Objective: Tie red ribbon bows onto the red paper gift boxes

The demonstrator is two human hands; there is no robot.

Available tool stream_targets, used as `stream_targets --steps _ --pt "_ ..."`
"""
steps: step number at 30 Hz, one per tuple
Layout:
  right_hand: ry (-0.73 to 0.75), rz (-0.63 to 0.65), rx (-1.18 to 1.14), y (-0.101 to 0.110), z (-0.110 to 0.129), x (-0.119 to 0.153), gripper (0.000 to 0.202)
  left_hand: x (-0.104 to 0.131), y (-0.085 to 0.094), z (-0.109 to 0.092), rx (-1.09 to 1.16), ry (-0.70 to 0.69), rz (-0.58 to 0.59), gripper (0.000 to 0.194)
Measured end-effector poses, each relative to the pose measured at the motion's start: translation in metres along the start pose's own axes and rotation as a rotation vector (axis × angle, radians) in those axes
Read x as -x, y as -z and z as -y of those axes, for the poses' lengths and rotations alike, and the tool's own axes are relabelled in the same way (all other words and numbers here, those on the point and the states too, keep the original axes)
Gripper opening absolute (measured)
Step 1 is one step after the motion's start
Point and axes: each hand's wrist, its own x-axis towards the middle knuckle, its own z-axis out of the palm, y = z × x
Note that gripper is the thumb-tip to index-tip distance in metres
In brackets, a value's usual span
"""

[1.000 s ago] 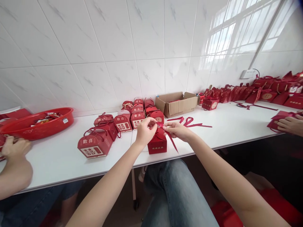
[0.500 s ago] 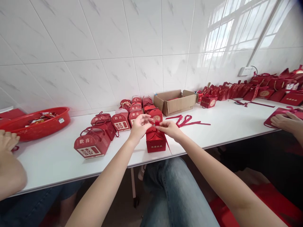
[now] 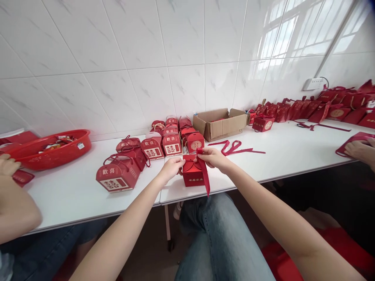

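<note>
A small red gift box (image 3: pixel 192 179) with gold lettering stands upright near the table's front edge, its scalloped top flaps folded inward. My left hand (image 3: pixel 172 168) is closed at the box's upper left edge, thumb and fingers pinching there; its fingertips are partly hidden. Above the right side of the lid, my right hand (image 3: pixel 215 158) pinches a dark red ribbon (image 3: pixel 206 179). One ribbon end hangs down over the box's right front, past the table edge. More loose ribbon (image 3: pixel 234 149) lies on the table beyond my right hand.
Several finished red boxes (image 3: pixel 117 175) stand left and behind. An open cardboard carton (image 3: pixel 225 128) sits by the wall. A red basin (image 3: pixel 55 156) of wrapped sweets is at left. Co-workers' hands show at both sides, one on a red box (image 3: pixel 357 142). Red boxes line the right.
My left hand has come down from above the lid to the box's left edge. My right hand has brought the ribbon to the right, its end now hanging over the front.
</note>
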Motion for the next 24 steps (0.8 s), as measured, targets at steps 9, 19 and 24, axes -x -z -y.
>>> stream_targets --steps 9,19,24 --pt "0.034 -0.221 0.426 -0.015 -0.002 -0.014 0.009 -0.001 0.007 -0.027 -0.145 -0.044 -0.100 0.013" --pt "0.203 -0.194 0.691 -0.020 0.003 -0.015 0.014 0.011 0.009 -0.091 -0.909 -0.622 -0.056 0.016" --pt "0.235 -0.094 0.692 -0.019 0.002 -0.010 0.020 -0.012 -0.001 -0.104 -0.982 -0.758 0.098 0.023"
